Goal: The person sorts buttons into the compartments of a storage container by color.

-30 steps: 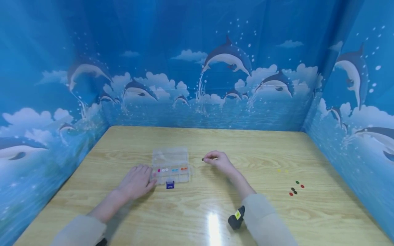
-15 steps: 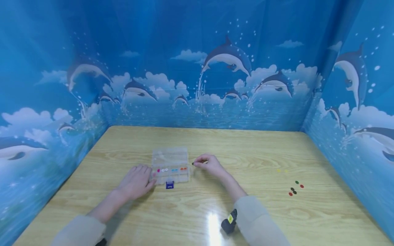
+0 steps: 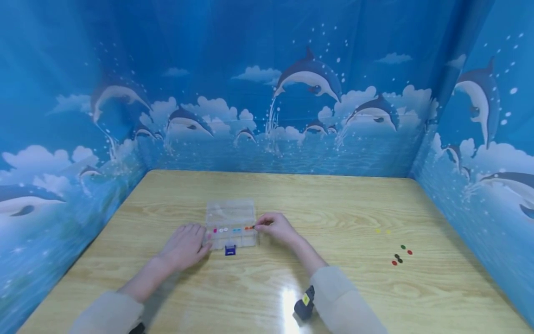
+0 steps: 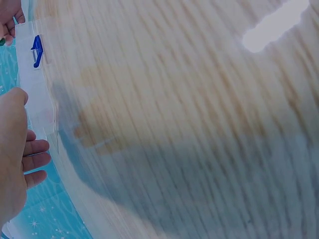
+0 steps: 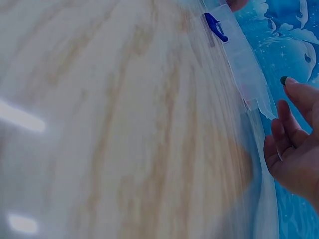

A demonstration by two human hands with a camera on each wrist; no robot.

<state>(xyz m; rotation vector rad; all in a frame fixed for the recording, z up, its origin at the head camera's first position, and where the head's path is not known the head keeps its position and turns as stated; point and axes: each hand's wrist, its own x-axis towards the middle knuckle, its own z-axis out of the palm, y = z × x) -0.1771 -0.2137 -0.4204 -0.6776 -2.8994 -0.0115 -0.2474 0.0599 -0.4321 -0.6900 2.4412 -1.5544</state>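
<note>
And here's the right hand [image 3: 276,227], thumb and finger pinched on a small dark green disc [image 5: 283,80], fingertips at the right end of the clear box [image 3: 249,240]; whether they touch it, I can't tell. Just left of those fingertips sit the orange discs [image 3: 249,228] in their compartment, then blue discs [image 3: 237,230], white discs [image 3: 223,230] and, nearest the left fingers, a pink disc [image 3: 215,230]. Over at the box's left end lies the left hand [image 3: 187,245], fingers loosely extended, pinching nothing. Between the two hands, the lid [image 3: 230,211] lies open behind and the blue latch [image 3: 230,250] juts out in front.

The right wrist camera gives us the green of that pinched disc, a mere dark speck from the head; only the head view shows the compartments' colours.

Well right of the right fingers, loose discs [image 3: 397,256], red, black, green and yellow, dot the wood-grain table [image 3: 333,199]; beyond, a blue dolphin backdrop [image 3: 233,55] wraps round.
</note>
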